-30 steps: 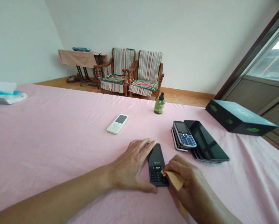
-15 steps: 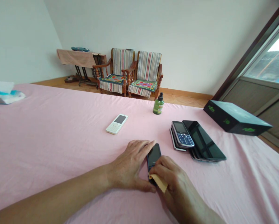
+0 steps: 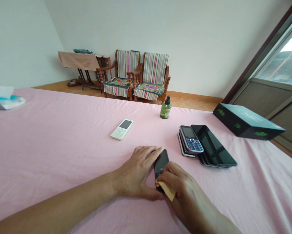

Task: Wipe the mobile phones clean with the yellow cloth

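Note:
A dark keypad phone (image 3: 161, 161) lies face up on the pink cloth, close in front of me. My left hand (image 3: 139, 174) steadies it, fingers at its top end and thumb at its bottom end. Pinched in my right hand (image 3: 181, 185) is a yellow cleaning cloth (image 3: 168, 191) with a zigzag edge, pressed on the phone's lower part. The keypad is mostly hidden under my right fingers and the cloth. Beyond my hands, a white keypad phone (image 3: 122, 129) lies by itself on the pink cloth.
To the right are a stack topped by a blue keypad phone (image 3: 192, 140) and a stack of black touchscreen phones (image 3: 213, 144). A green spray bottle (image 3: 165, 110) stands behind them. A black box (image 3: 248, 123) sits far right, a tissue pack (image 3: 5, 101) far left. The pink cloth (image 3: 62, 139) covers the surface.
Almost nothing differs. Both hands stay on the dark phone, and the yellow cloth is at its lower part in both frames. The view has shifted very slightly.

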Demonstrator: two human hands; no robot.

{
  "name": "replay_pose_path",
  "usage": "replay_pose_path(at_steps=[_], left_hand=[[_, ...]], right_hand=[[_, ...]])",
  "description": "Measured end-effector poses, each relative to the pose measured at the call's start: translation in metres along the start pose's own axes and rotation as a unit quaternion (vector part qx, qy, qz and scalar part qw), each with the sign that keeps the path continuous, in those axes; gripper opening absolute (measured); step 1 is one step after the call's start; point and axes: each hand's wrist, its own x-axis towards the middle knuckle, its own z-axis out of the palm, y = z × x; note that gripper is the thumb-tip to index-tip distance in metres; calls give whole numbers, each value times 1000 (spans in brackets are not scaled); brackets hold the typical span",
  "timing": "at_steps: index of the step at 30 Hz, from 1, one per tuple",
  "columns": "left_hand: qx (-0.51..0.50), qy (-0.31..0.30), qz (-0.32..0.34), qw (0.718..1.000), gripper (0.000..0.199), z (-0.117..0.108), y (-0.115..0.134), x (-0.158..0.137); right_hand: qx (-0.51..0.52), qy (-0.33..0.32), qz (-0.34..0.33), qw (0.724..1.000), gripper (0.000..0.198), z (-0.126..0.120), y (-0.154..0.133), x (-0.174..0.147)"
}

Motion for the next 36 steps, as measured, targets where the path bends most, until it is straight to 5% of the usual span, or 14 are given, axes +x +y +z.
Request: replay_pose_path(at_steps=[11, 16, 36], left_hand=[[20, 1, -28, 999, 113, -2, -2, 1], [24, 3, -35, 999, 110, -6, -7, 2], [28, -2, -44, 999, 111, -5, -8, 4]], right_hand=[[-41, 60, 35, 997, 26, -19, 29, -14], [20, 101, 4, 995, 22, -19, 28, -10], [1, 43, 4, 999, 28, -5, 14, -3]])
